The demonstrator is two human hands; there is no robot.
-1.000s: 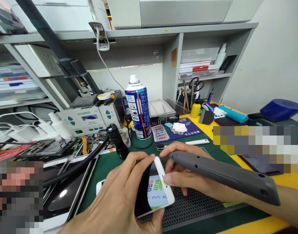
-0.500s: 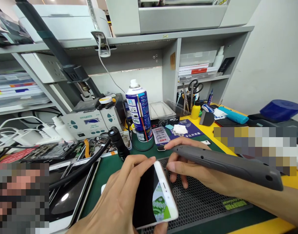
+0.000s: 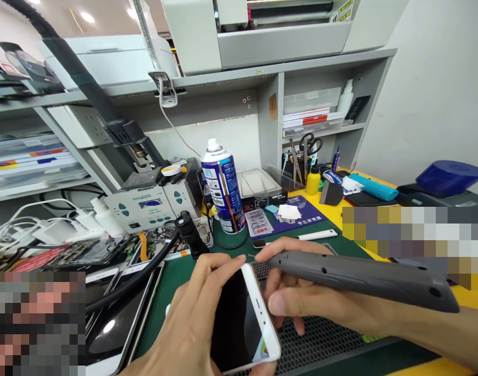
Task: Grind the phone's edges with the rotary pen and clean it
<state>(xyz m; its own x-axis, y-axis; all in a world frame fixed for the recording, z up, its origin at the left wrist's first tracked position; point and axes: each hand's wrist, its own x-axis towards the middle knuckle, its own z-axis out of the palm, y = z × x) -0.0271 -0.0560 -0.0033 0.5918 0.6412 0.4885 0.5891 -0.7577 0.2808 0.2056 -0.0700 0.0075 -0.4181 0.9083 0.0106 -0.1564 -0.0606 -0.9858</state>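
My left hand (image 3: 195, 308) is closed around a white-framed smartphone (image 3: 258, 313), fingers over its far edge and thumb beneath. The phone's dark screen is tilted towards me. My right hand (image 3: 297, 292) grips a long dark grey handheld tool (image 3: 348, 271), whose thin metal tip points left, close to the phone's top corner. My right thumb is beside the phone's right edge; I cannot tell whether it touches. Below both hands lies a black honeycomb mat (image 3: 321, 339). A white-handled brush (image 3: 315, 236) lies just beyond my right hand.
A blue spray can (image 3: 223, 190) and a black flashlight (image 3: 190, 235) stand behind the phone. Larger screens (image 3: 117, 318) lie at left, crossed by a black hose (image 3: 133, 282). At the back are a grey control unit (image 3: 148, 206) and a yellow bottle (image 3: 313, 183).
The tool has lowered slightly in view, and its thin tip now shows near the phone's corner. The reflection on the screen has shrunk. More of the brush is visible. The camera view has shifted slightly.
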